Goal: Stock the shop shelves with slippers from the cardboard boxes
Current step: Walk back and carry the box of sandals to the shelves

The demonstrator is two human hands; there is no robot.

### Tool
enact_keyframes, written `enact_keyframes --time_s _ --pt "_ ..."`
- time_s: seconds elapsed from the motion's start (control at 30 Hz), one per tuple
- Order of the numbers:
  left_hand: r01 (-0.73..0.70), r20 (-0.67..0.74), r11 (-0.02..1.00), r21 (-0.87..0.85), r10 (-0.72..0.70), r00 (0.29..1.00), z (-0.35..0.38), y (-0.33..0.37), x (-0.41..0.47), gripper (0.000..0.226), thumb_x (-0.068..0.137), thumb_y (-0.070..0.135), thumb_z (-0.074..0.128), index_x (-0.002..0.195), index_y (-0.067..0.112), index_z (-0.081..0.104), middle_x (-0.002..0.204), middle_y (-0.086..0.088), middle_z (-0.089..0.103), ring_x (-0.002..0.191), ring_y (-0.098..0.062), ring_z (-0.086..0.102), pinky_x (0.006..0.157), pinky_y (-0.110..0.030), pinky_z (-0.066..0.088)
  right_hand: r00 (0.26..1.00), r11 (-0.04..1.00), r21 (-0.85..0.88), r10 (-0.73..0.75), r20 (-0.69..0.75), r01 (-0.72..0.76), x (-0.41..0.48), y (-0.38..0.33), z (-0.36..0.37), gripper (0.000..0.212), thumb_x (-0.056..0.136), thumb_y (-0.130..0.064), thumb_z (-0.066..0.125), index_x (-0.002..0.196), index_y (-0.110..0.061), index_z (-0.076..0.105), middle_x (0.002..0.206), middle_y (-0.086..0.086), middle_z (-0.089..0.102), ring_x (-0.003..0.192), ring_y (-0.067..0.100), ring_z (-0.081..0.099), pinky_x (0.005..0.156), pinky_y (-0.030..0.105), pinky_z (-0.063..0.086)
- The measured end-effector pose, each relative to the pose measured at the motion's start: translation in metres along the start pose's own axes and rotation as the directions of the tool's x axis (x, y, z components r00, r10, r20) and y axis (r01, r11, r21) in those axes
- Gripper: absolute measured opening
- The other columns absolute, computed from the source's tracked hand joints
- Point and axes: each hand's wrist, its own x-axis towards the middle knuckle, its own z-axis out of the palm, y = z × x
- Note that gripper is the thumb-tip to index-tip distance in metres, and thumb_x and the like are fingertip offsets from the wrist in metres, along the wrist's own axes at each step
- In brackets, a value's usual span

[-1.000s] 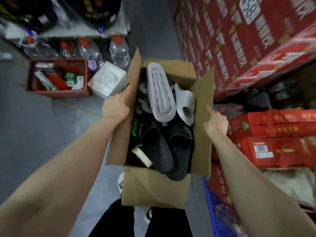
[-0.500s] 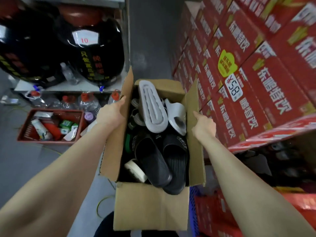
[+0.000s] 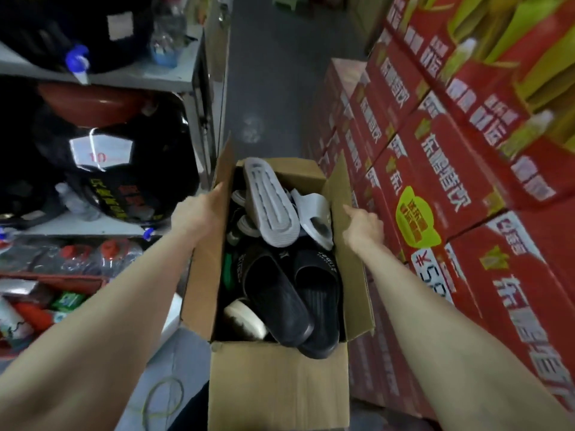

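An open cardboard box [image 3: 277, 384] full of slippers is held up in front of me between both hands. My left hand [image 3: 196, 213] grips its left side flap, thumb along the edge. My right hand [image 3: 362, 227] grips the right side flap. Inside, a grey slipper [image 3: 270, 203] lies sole up at the far end, a white-grey slipper [image 3: 314, 216] beside it. Two black slippers [image 3: 280, 297] lie nearer me, with more pairs underneath, mostly hidden.
A wall of stacked red drink cartons [image 3: 451, 188] runs along the right. On the left, a grey shelf rack [image 3: 174, 79] holds large black jars [image 3: 118, 169], with water bottles [image 3: 93, 256] and a red basket [image 3: 46, 293] on the floor below. The grey aisle floor [image 3: 273, 88] stretches ahead.
The box has risen and moved forward along the aisle with both hands still on its flaps. The view has tilted up, showing more of the shelf and the red cartons.
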Motion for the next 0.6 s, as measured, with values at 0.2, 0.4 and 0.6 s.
enact_keyframes --time_s 0.2,0.4,0.6 --pt "0.038 0.013 0.999 0.026 -0.038 0.999 -0.036 0.044 0.156 0.076 0.087 0.011 0.049 0.151 0.042 0.022 0.122 -0.017 0.061 0.104 -0.037 0.062 0.08 -0.039 0.052 1.0 0.999 0.038 -0.004 0.007 0.004 0.154 -0.05 -0.039 0.066 0.089 0.001 0.048 0.145 -0.034 0.046 0.132 0.015 0.059 0.12 0.035 0.055 0.102 0.039 0.047" --pt "0.03 -0.001 0.999 0.021 -0.03 1.0 -0.066 0.088 0.319 0.078 0.085 0.011 0.053 0.151 0.041 0.023 0.12 -0.014 0.063 0.096 -0.033 0.065 0.074 -0.037 0.056 0.998 0.998 0.015 -0.068 0.007 0.067 0.326 -0.089 -0.066 0.06 0.092 -0.002 0.048 0.145 -0.032 0.045 0.133 0.016 0.058 0.122 0.037 0.054 0.101 0.039 0.046" --pt "0.144 -0.045 0.989 -0.038 -0.146 0.988 -0.094 0.121 0.461 0.08 0.086 0.011 0.055 0.149 0.047 0.022 0.149 -0.012 0.042 0.108 -0.034 0.06 0.082 -0.04 0.056 0.984 0.984 -0.011 -0.176 -0.034 0.176 0.49 -0.152 -0.095 0.049 0.097 -0.008 0.039 0.138 -0.03 0.052 0.124 0.016 0.062 0.114 0.038 0.057 0.091 0.039 0.049"
